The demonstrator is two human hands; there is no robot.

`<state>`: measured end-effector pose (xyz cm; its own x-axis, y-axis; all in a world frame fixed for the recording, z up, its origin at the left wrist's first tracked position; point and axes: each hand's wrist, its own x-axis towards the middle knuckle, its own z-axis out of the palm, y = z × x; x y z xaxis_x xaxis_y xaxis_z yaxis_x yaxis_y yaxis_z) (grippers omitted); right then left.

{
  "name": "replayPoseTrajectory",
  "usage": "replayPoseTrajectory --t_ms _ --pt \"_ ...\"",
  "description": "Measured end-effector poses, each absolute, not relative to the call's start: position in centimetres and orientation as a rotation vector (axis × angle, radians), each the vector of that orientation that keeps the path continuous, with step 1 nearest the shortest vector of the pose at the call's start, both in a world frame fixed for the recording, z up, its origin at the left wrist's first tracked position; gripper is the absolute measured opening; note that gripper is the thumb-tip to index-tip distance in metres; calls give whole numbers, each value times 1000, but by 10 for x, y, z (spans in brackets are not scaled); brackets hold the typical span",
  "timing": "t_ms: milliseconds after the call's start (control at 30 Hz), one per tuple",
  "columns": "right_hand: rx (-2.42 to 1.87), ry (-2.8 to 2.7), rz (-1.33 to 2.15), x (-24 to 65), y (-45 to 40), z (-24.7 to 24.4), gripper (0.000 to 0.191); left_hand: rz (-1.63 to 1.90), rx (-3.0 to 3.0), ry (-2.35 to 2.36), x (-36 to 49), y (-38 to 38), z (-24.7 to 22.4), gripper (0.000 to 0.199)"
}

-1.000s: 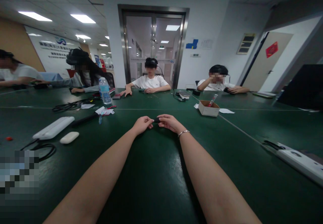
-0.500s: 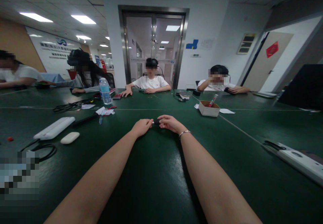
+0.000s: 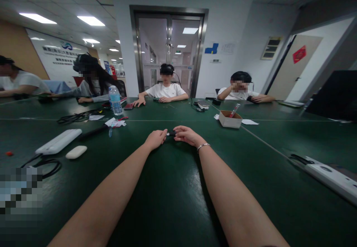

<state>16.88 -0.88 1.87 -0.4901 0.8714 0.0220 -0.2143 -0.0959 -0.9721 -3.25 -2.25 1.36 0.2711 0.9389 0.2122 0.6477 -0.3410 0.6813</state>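
Both of my hands meet over the middle of the green table (image 3: 164,187), closed on a small black object with a silver end (image 3: 170,133). The fingertips of my left hand (image 3: 155,139) pinch its silver end. On the other side, my right hand (image 3: 187,135), with a silver bangle at the wrist, grips the black part between thumb and fingers. A short length of silver shows between the hands. The fingers cover much of the object, so its exact kind cannot be told.
To the left lie a white oval case (image 3: 76,152), a white power strip (image 3: 59,141) and black cables. A water bottle (image 3: 115,100) stands beyond. A small open box (image 3: 230,119) sits ahead right, another power strip (image 3: 329,176) at far right. Several people sit around the table.
My left hand has shifted slightly left, and a little more of the silver part shows between my hands. My right hand stays nearly in place.
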Motion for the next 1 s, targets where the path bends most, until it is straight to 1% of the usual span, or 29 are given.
replayPoseTrajectory --t_ms 133,200,733,1000 --pt "-781 -1368 1708 169 -7 18 17 833 2063 1442 -32 -24 15 61" --pt "-778 -1366 1713 169 -7 17 16 823 2072 1454 -32 -25 16 61" --pt "-760 -1348 1744 170 -7 18 24 803 2043 1482 -31 -29 21 62" --pt "-730 -1363 1749 171 -3 14 25 790 2074 1453 -32 -26 18 61"
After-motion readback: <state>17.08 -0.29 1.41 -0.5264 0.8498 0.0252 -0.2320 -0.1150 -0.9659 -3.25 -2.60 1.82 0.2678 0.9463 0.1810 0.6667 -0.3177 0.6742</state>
